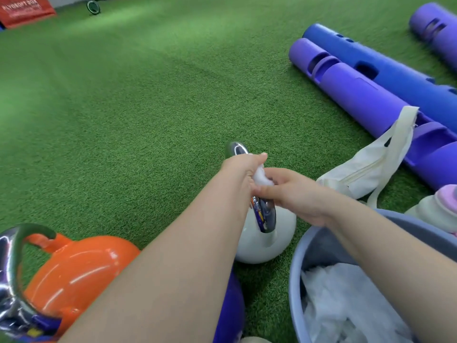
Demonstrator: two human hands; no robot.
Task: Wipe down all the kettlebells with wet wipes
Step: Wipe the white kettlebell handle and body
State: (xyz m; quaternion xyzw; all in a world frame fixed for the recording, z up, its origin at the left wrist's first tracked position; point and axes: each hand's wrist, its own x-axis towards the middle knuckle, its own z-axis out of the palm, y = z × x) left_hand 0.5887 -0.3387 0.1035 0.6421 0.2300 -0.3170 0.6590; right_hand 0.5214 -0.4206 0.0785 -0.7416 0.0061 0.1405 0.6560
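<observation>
Head view: wiping the chrome handle of a white kettlebell on green turf.

Standing upright on the turf (148,107), near the middle foreground, the white kettlebell (265,240), its chrome handle (264,214) rising between both hands. Curled round the top of that handle, the left hand (241,173). Pinching a bunched wet wipe (262,175) against the handle, the right hand (294,194), fingers bent tightly about the wipe. Lower left, an orange kettlebell (76,276) with its own chrome handle, just beside a purple kettlebell (231,308) mostly hidden under the left forearm. Lower right, a grey-blue basin (296,280) holding crumpled white wipes (346,300). Behind the basin, a cream cloth bag (366,169) lying against a purple tube (358,95), with a blue tube (395,78) touching alongside. Far upper left, a red box (24,11), blurred.
</observation>
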